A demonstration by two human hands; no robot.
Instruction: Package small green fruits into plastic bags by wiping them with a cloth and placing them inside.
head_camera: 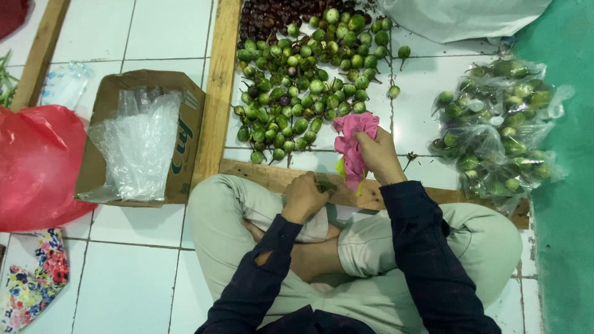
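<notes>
Right hand (378,156) is closed around a pink cloth (351,143), while the left hand (304,196) pinches a small green eggplant (325,184). Beyond lies a large loose pile of eggplants (309,86); filled clear bags (495,130) sit right, so much looks unbagged.

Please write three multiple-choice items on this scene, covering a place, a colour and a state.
1. Where does the cardboard box of clear plastic bags stand?
A. left of the wooden rail
B. on the green eggplants
C. in the lap

2. What colour is the cloth in the right hand?
A. blue
B. pink
C. white

3. How is the left hand?
A. flat and open
B. closed around a small item
C. out of view

Answers: 1 A, the box sits beyond the wooden rail; 2 B, plainly pink; 3 B, its fingers are curled.
</notes>
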